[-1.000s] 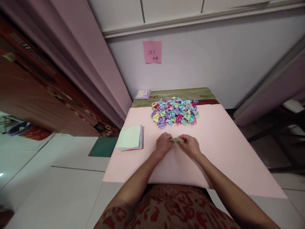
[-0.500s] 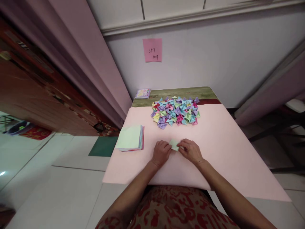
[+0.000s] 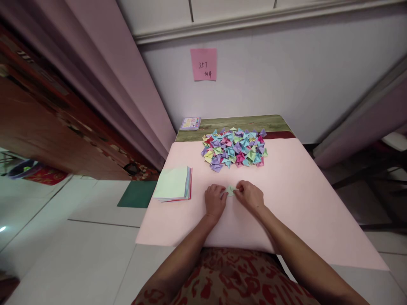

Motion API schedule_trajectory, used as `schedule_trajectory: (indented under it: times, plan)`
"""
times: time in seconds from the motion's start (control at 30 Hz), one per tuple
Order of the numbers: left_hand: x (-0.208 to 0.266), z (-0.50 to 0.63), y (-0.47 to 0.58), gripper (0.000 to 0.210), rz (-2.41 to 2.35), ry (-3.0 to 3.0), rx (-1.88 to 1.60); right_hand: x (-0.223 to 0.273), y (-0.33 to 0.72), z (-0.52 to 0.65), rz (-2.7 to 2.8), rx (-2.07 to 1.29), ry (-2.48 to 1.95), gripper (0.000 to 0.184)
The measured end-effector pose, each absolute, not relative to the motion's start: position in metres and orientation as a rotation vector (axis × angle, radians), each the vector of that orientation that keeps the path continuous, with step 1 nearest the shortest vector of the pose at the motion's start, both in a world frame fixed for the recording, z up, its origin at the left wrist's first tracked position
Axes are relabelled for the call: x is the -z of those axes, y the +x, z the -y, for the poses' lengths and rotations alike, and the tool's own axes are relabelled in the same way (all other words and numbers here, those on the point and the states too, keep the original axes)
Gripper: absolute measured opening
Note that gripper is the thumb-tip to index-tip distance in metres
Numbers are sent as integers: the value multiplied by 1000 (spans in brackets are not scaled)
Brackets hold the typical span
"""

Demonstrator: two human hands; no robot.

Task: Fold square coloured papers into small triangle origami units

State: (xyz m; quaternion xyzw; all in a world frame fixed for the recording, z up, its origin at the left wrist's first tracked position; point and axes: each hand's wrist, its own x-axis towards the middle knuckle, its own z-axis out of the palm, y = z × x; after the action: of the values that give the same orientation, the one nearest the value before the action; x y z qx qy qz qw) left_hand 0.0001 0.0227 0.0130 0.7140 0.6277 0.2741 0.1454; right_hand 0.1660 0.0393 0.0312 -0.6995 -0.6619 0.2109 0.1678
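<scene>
A small folded piece of pale green paper (image 3: 230, 190) lies between my two hands, low over the table. My left hand (image 3: 216, 201) pinches its left side with thumb and fingers. On the opposite side, my right hand (image 3: 249, 195) grips the paper's right edge; the fingertips cover part of it. Beyond the hands sits a heap of small folded paper pieces (image 3: 235, 148) in purple, blue, green, yellow and pink. To the left is a stack of square paper sheets (image 3: 172, 183), pale green on top, with blue and red edges below.
The table wears a pink cover (image 3: 299, 203), with a green wood-patterned strip (image 3: 248, 123) at the back. A small printed packet (image 3: 190, 123) lies in the far left corner. A pink note (image 3: 204, 64) hangs on the wall; a curtain (image 3: 136, 84) borders the left.
The green paper has gone from a square shape to a smaller, roughly triangular one. Both hands have shifted slightly away from me and still hold it.
</scene>
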Motion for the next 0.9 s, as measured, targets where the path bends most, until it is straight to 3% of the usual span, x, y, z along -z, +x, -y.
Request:
schedule_trajectory:
  times: [0.4,0.67,0.77,0.9]
  plan:
    - [-7,-22,-2,5,-1789,2077,-871,-54,150,-81,2060,-824,-2220,32]
    - [-7,-22,-3,5,-1747,2060,-907,-55,148,-64,2035,-789,-2117,17]
    - [-7,-22,-4,12,-1724,2023,-930,-46,151,-58,1976,-800,-2059,17]
    - [-6,-23,-7,30,-1651,1797,-1046,-35,159,-54,1654,-1065,-1906,24]
